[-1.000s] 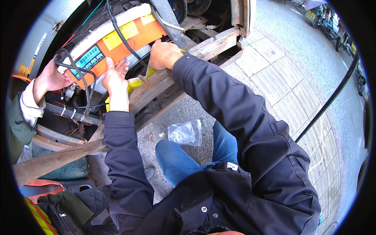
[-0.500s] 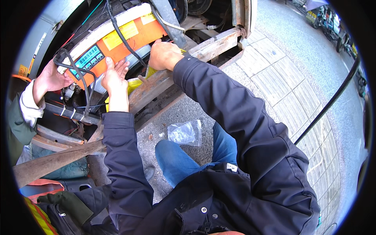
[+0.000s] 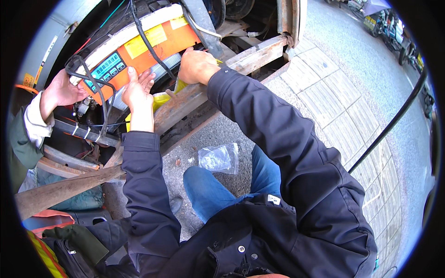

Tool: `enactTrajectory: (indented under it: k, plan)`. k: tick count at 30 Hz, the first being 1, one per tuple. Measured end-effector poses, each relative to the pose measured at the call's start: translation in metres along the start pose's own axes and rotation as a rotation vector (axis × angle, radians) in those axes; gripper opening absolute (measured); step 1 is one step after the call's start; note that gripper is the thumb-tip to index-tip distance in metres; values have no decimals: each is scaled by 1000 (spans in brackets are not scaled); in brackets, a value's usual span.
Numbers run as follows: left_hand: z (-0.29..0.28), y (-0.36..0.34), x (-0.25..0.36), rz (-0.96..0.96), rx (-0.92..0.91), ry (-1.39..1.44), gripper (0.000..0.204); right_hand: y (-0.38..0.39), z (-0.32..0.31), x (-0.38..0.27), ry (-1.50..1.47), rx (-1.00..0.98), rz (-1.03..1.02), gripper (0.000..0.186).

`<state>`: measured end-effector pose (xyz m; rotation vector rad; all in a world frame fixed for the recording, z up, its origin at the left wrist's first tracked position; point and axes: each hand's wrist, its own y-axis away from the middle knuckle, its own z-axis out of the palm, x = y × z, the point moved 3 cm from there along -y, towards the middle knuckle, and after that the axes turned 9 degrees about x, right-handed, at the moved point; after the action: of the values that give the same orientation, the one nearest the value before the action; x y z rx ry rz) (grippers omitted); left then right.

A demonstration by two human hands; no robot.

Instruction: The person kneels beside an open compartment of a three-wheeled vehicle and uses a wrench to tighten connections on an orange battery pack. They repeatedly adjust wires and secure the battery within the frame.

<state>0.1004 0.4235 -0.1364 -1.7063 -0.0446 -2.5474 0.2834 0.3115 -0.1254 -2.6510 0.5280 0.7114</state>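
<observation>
An orange machine (image 3: 160,47) with a blue control panel and yellow labels lies tilted in a rusty metal frame (image 3: 185,104). My left hand (image 3: 139,95) presses up against its lower front edge, palm turned up, thumb on the orange face and fingers stretched over the silver finned underside. At the machine's right end my right hand (image 3: 197,67) is closed, knuckles up; its fingertips and what they grip are hidden. Yellow material (image 3: 161,99) shows below both hands. Another person's hand (image 3: 62,90) supports the machine's left end, beside a looped black cable (image 3: 111,104).
A clear plastic bag (image 3: 219,158) lies on the ground between my knees. A wooden bar (image 3: 69,190) crosses at lower left, above dark clothing and bags. Grey paving (image 3: 343,106) runs along the right, with parked motorbikes (image 3: 391,30) beyond.
</observation>
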Motion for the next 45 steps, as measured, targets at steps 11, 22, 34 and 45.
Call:
enactTrajectory:
  k: [11,22,34,45]
  plan:
    - [-5,-4,-4,26,29,46,53,-1,4,-3,56,1,-36,71]
    - [7,15,-1,84,2,71,38,-4,2,-3,125,28,-63,36]
    - [7,23,5,120,17,42,39,4,1,-7,152,193,-118,31]
    - [7,21,3,121,24,108,39,3,3,-6,156,186,-145,31]
